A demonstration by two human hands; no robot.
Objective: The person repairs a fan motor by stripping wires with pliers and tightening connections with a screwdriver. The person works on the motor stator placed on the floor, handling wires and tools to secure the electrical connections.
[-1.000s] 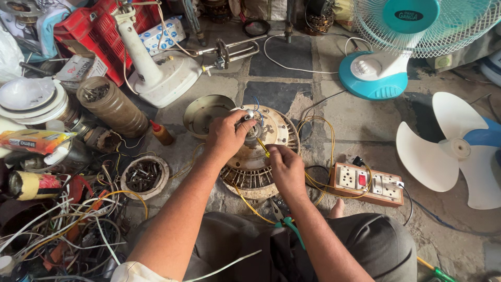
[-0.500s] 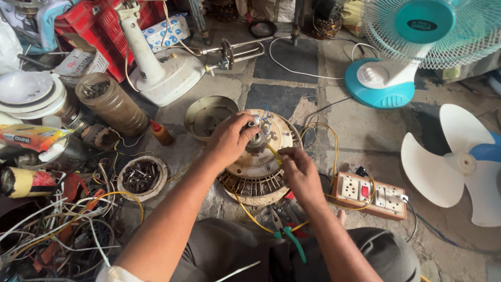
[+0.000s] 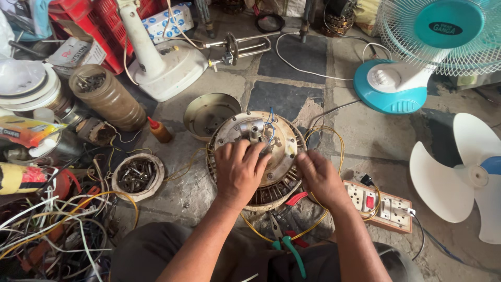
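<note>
Head view is showing a stone floor [image 3: 365, 130] where a round fan motor [image 3: 255, 156] is lying by the person's knees, the left hand [image 3: 239, 172] pressing spread fingers flat on its top while the right hand [image 3: 322, 179] is curling at its rim beside yellow wires [image 3: 334, 137], so steadying the motor firmly seems wise.

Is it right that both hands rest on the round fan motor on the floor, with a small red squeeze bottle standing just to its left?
Not quite: in the head view the squeeze bottle is orange-brown with a red cap. The left hand and right hand do rest on the fan motor.
</note>
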